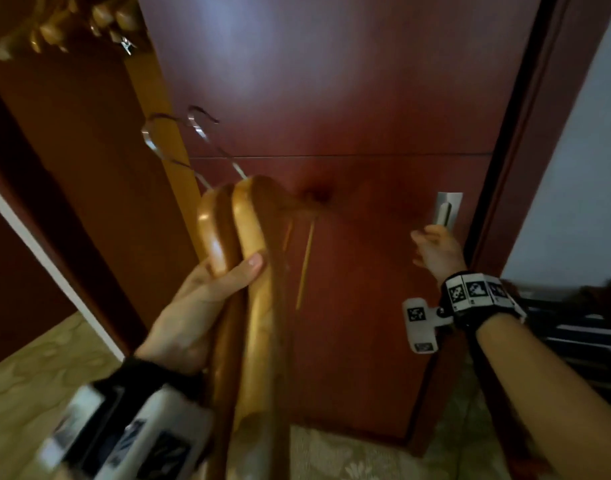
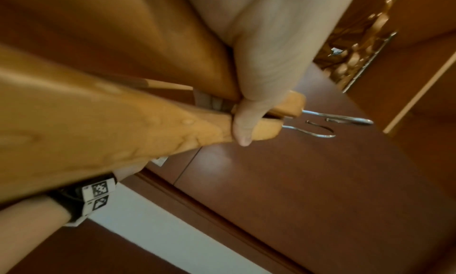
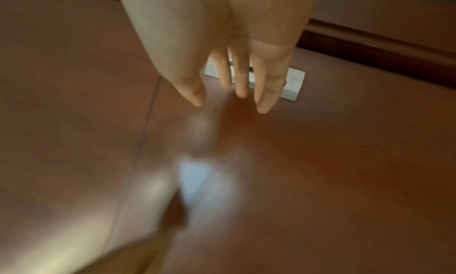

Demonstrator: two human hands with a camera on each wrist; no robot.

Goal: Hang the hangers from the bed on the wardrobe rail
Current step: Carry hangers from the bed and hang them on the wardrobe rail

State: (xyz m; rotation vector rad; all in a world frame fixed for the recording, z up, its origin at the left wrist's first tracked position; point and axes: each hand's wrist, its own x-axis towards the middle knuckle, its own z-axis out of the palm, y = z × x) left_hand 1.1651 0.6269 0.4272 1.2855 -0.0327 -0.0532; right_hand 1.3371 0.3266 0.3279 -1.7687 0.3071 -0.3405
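My left hand grips two wooden hangers by their shoulders, thumb across the front. Their metal hooks point up and left toward the open side of the wardrobe. In the left wrist view the thumb presses over the hangers and both hooks stick out beyond them. My right hand reaches with straight fingers to the silver handle of the red-brown wardrobe door; in the right wrist view the right hand hovers over the handle, holding nothing.
Several wooden hangers hang on the rail at the top left, inside the open wardrobe; the left wrist view shows that rail too. A dark door frame borders the door on the right. Patterned floor lies below.
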